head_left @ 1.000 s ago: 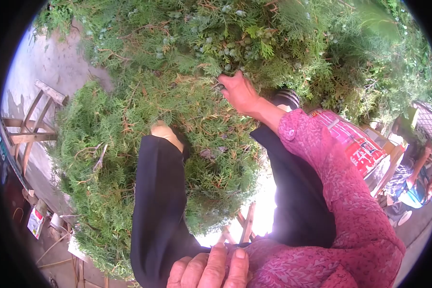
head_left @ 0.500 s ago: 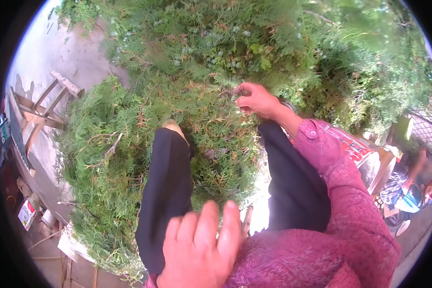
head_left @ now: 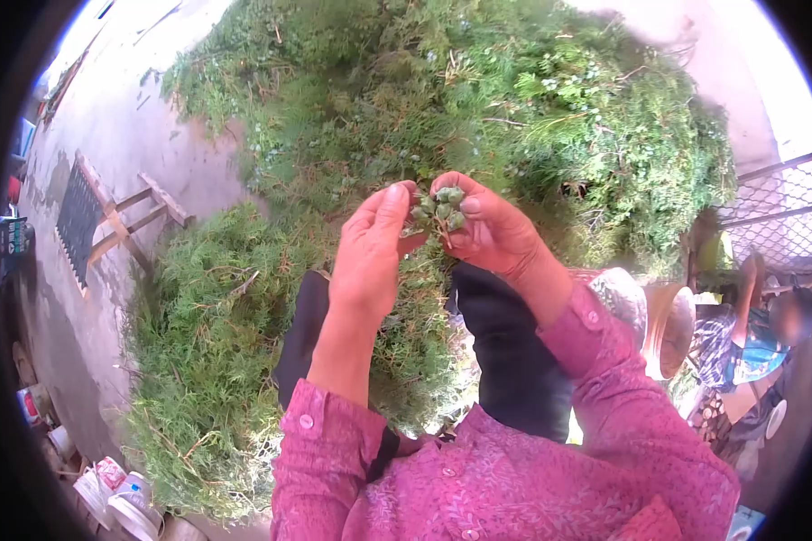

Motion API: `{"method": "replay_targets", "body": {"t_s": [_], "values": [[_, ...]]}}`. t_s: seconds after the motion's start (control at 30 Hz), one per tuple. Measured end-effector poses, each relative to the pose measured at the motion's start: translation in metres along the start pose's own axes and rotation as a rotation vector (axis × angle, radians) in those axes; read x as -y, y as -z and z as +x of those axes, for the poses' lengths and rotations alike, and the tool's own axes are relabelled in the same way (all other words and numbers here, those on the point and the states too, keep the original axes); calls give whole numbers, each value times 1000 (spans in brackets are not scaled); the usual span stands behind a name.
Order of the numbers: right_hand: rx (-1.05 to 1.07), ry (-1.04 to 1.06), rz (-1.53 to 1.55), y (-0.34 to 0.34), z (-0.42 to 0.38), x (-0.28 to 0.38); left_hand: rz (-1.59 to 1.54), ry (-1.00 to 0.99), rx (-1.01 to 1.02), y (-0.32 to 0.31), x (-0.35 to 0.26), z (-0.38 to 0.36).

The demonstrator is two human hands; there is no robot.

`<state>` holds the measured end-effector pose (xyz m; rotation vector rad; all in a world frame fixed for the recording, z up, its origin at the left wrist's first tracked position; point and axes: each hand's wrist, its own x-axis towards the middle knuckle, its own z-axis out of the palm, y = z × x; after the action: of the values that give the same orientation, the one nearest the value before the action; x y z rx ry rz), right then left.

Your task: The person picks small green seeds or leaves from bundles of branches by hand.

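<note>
In front of my knees, my right hand [head_left: 492, 225] pinches a small cluster of green cones [head_left: 440, 213] between its thumb and fingers. The cones are knobbly and sit on a short twig. My left hand [head_left: 374, 230] is close against the cluster's left side, its fingers curled and thumb pressed near the index finger. Whether those fingertips hold a cone is hidden. Below and beyond both hands lies a big heap of green conifer branches [head_left: 361, 117], with more of them [head_left: 207, 334] to the left of my legs.
A wooden stool or frame [head_left: 122, 221] lies on the concrete at the left. White tubs [head_left: 135, 516] stand at lower left. At the right are a pale bucket [head_left: 668, 329], a mesh fence [head_left: 776, 207] and another person [head_left: 758, 347] seated low.
My left hand has risen from my lap to meet the right. My right hand has come back from the branches and now shows the cone cluster. The view has shifted.
</note>
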<state>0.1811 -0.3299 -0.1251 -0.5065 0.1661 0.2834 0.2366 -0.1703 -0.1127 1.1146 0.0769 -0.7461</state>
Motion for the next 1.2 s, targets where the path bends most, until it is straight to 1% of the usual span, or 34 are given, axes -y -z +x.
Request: {"method": "replay_targets", "body": {"t_s": [0.03,0.07,0.1,0.13,0.17,0.2,0.27,0.33,0.37,0.5,0.57,0.6,0.67,0.7,0.77,0.8,0.87,0.9,0.97,1.1,1.2], "values": [[-30,69,25,-5,-5,-6,32,-17,50,-2,4,-2],[-26,74,11,-6,-9,-11,65,-35,100,-6,8,-3],[-114,188,20,-7,-12,-15,177,-150,75,-10,11,-7],[-202,303,32,-8,-15,-17,175,-155,83,-11,12,-11],[-260,345,49,-8,-18,-15,438,-318,62,-13,11,-16],[-258,350,47,-8,-19,-15,703,-481,37,-14,10,-19],[-184,434,-6,-4,-16,-14,759,-529,30,-14,8,-19],[-193,449,-44,-10,-7,-15,798,-689,13,-12,9,-15],[-210,459,-83,-12,-1,-17,815,-692,-32,-11,9,-14],[-142,441,-79,-16,14,-19,824,-654,-36,-6,3,-10],[-113,458,-105,-17,18,-18,655,-732,-51,-6,4,-7],[-113,457,-104,-16,19,-18,656,-731,-53,-5,6,-6],[-68,460,-134,-15,19,-17,381,-576,-12,-2,10,-2],[-67,460,-133,-16,19,-17,382,-577,-12,-2,9,-2],[-41,459,-178,-18,19,-16,174,-485,27,-2,5,-4],[-41,459,-177,-20,18,-15,174,-485,26,-2,2,-4],[-49,408,-191,-24,17,-15,84,-366,25,-1,-3,-6],[-49,407,-190,-23,17,-15,85,-366,24,-2,-5,-7],[-61,397,-197,-22,18,-15,109,-299,7,-3,-9,-7],[-51,381,-238,-22,18,-15,103,-309,33,-2,-6,-4],[-41,378,-269,-21,19,-16,192,-361,3,-2,-4,-3]]}}
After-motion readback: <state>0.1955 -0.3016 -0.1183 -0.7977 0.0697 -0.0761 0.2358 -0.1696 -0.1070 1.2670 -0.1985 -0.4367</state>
